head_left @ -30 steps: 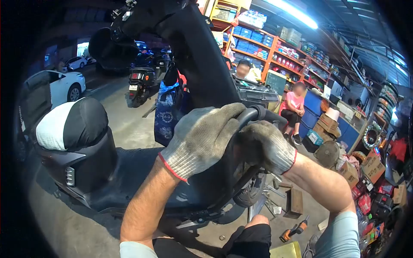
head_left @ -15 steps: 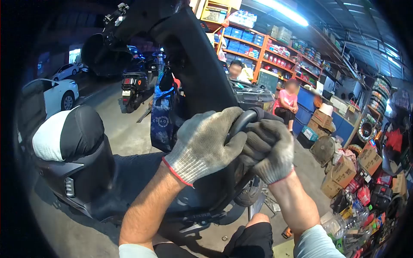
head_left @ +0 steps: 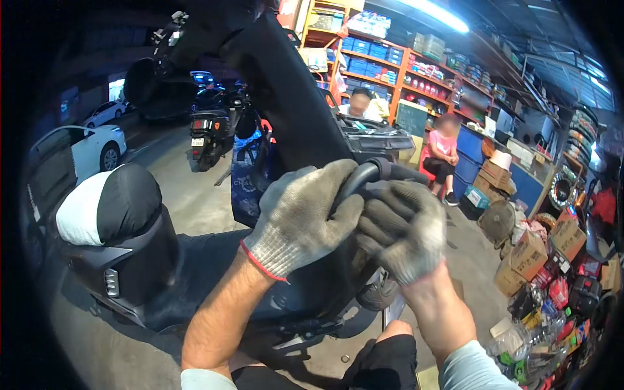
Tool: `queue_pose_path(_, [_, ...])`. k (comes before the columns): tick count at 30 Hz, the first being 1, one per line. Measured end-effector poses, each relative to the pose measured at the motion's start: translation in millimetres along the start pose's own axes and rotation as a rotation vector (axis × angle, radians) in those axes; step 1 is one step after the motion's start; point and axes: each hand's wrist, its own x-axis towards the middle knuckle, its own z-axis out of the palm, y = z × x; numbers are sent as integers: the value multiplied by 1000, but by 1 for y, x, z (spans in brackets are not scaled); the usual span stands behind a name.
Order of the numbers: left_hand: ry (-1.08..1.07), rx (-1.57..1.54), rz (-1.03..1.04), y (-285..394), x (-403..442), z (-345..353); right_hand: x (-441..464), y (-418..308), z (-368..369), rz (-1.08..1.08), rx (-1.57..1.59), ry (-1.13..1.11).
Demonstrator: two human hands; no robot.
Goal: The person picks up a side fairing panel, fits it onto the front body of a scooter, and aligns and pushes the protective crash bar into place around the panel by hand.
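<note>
Both my hands wear grey knitted work gloves with red-edged cuffs. My left hand (head_left: pixel 302 211) is wrapped around a black curved tube (head_left: pixel 365 174), with the thumb along its near side. My right hand (head_left: pixel 409 227) is closed just right of it, fingers curled in below the tube; whatever they hold is hidden. The tube bends over the top of my right hand and runs off behind it. Beneath and behind my hands lies a black scooter (head_left: pixel 214 260), its long dark front panel (head_left: pixel 299 97) slanting up to the left.
A black-and-white cover (head_left: pixel 110 205) sits on the scooter's left end. Another scooter (head_left: pixel 209 140) and a white car (head_left: pixel 88 149) stand behind. A person in pink (head_left: pixel 443 146) sits near the shelves (head_left: pixel 403 84); another person is behind. Cardboard boxes (head_left: pixel 525 257) and clutter lie right.
My right hand has shifted slightly, with its fingers a little looser and lower against the tube. My left hand keeps its hold. The view has turned a little.
</note>
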Motion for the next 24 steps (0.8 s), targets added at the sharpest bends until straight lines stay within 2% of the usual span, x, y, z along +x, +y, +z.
queue_pose_path(1, [-32, 9, -30, 3, 0, -2, -15, -2, 1, -44, 69, -144])
queue_pose_path(2, [-65, 17, -58, 4, 0, -3, -29, 1, 31, -105, 14, 315])
queue_pose_path(4, [-8, 30, 21, -2, -2, 1, 20, 17, 28, -121, -60, 503])
queue_pose_path(5, [-35, 19, -6, 0, -3, 2, 29, 21, 1, -179, -58, 291])
queue_pose_path(8, [-21, 13, -24, 2, -2, 3, 18, 14, 10, -117, -19, 329])
queue_pose_path(10, [12, 19, -14, 0, -2, 4, 0, 2, 11, -73, 35, 127])
queue_pose_path(12, [14, 51, 9, -3, -2, 3, -10, 2, 50, -122, 44, 486])
queue_pose_path(14, [20, 6, 3, 1, 1, 3, 28, 12, 8, -95, 21, 360])
queue_pose_path(16, [12, 9, -13, 2, -1, 2, 25, 8, 0, -35, 61, 312])
queue_pose_path(19, [42, 8, 4, 3, -3, 5, -4, 1, -27, 190, 125, -271])
queue_pose_path(20, [30, 20, 16, 4, -2, 6, -19, 2, -34, 136, 55, -271])
queue_pose_path(22, [33, 94, -2, 6, -1, 8, -36, -2, -58, -701, -993, -181])
queue_pose_path(24, [10, 108, -8, 11, 1, 11, -49, -1, -76, -946, -1109, 123])
